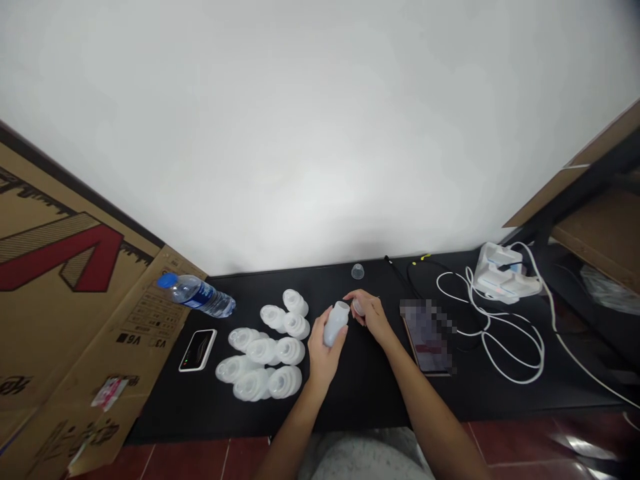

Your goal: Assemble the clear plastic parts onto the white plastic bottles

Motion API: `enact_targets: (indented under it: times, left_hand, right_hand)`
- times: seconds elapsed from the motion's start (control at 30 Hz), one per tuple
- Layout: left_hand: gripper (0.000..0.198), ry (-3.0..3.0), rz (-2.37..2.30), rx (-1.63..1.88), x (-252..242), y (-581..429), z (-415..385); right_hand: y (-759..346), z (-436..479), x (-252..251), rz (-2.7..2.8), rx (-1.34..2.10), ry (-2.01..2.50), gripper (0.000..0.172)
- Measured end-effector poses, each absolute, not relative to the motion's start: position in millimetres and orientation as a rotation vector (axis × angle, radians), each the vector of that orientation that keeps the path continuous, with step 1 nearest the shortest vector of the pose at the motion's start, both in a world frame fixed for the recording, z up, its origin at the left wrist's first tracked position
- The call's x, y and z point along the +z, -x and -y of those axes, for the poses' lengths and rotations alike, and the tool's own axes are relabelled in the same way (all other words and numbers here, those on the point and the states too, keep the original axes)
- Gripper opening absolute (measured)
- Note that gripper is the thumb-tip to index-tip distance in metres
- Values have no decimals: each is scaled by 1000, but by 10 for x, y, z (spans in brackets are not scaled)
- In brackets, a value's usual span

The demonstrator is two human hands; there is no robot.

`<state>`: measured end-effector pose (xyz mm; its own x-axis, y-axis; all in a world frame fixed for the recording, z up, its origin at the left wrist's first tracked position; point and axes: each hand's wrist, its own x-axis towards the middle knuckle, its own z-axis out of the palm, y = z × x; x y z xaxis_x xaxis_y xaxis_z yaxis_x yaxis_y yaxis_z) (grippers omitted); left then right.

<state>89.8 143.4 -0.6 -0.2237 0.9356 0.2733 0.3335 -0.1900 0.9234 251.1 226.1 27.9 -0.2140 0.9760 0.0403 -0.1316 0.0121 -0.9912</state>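
My left hand (324, 347) is wrapped around a white plastic bottle (336, 324), which is tilted with its uncovered mouth facing up and away from me. Just right of that mouth, apart from it, my right hand (371, 313) pinches a small whitish cap or nozzle piece (358, 307); fingers partly hide it. Beyond both hands, a clear dome-shaped cap (357, 271) rests on the black table (360, 393). Left of my left hand stand several white bottles (261, 350) in a close group, with clear caps on top.
A water bottle (197, 295) lies at the left, near a white-framed device (198, 350) and a cardboard box (145, 320). To the right are a phone or tablet (427, 340), looped white cable (493, 373) and a white power strip (503, 273). A white wall (320, 133) rises behind.
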Motion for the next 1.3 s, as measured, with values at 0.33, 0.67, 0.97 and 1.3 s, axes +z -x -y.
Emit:
enact_targets:
  times: [0.33,0.67,0.97,1.3]
  left_hand:
    - [49,-1473,-1560,1434,-72,-902,-1411]
    - [43,-1645,-1443,1471,93,-918,-1400]
    - [42,-1566,-1439,1420,6,-886,-1369]
    - [44,-1498,-1333,1298,19,-859,-1354]
  right_hand:
    - [-2497,-2334,191,1164,1355,990,60]
    - [-2407,-2295,138,1221,1485,873,56]
    - [-2438,-2296,157,1236,1565,845,54]
    - [-2484,-2255,229,1230,1785,711,47]
